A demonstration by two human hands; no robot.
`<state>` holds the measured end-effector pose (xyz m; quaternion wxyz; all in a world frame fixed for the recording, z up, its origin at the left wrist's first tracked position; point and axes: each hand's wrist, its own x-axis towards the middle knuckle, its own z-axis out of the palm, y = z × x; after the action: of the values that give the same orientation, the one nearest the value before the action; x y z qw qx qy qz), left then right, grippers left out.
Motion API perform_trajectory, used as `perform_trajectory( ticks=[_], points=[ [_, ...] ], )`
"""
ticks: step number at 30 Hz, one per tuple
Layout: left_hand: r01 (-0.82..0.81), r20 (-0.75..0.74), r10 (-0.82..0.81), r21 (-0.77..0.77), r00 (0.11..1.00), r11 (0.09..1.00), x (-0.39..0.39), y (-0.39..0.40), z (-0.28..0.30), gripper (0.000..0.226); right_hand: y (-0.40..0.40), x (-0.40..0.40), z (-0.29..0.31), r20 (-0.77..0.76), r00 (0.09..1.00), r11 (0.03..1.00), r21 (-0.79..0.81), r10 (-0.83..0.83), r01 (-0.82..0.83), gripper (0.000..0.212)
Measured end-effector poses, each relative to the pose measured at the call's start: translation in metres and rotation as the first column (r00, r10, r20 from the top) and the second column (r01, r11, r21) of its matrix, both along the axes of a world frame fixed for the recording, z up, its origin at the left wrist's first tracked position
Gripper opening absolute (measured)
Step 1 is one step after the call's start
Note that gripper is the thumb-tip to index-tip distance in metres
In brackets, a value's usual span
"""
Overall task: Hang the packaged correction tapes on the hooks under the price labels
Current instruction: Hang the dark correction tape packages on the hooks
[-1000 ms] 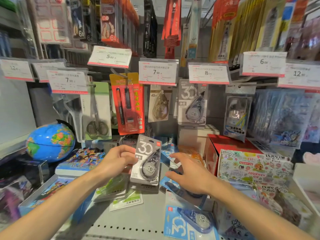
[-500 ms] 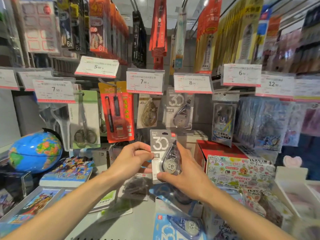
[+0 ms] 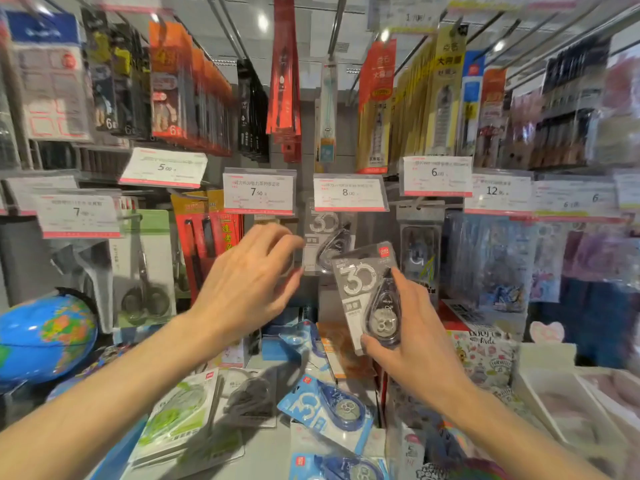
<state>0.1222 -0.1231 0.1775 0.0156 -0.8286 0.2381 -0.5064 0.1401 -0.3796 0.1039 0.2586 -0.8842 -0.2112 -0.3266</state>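
My right hand point(image 3: 419, 344) grips a grey packaged correction tape point(image 3: 367, 289) marked "30", held tilted just below and right of an identical pack hanging point(image 3: 327, 244) under the 8.00 price label point(image 3: 349, 192). My left hand point(image 3: 249, 275) is raised with fingers spread, holding nothing, in front of the hook under the 7.90 price label point(image 3: 258, 192); whatever hangs there is hidden behind it. Blue packs point(image 3: 329, 410), a green pack point(image 3: 180, 414) and a dark pack point(image 3: 247, 403) lie on the shelf below.
Scissors point(image 3: 145, 268) and a red pen pack point(image 3: 204, 244) hang at left. A globe point(image 3: 45, 337) sits at lower left. A red box point(image 3: 460, 313) and patterned boxes point(image 3: 485, 355) stand right. More price labels and hanging goods fill the upper rows.
The grey pack passed from my left hand to my right hand and rose toward the 8.00 label. My left hand let go and lifted toward the 7.90 label. The view tilted upward.
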Motion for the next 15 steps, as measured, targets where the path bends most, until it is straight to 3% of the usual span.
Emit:
perform_trajectory(
  ticks=[4,8,15],
  points=[
    [-0.021,0.145,0.015,0.038,0.989,0.999,0.000,-0.006,0.037,0.038,-0.004,0.002,0.008,0.064,0.997,0.999,-0.019,-0.030,0.031,0.106],
    [-0.018,0.191,-0.001,0.100,0.982,0.995,0.007,-0.015,0.056,0.039,-0.006,0.002,0.016,0.106,0.994,0.999,-0.028,-0.038,0.041,0.104],
    [0.023,0.237,-0.048,0.109,0.970,0.994,0.011,-0.018,0.072,0.016,-0.006,0.002,0.025,0.142,0.990,1.000,-0.015,-0.015,0.017,0.103]
  ],
)
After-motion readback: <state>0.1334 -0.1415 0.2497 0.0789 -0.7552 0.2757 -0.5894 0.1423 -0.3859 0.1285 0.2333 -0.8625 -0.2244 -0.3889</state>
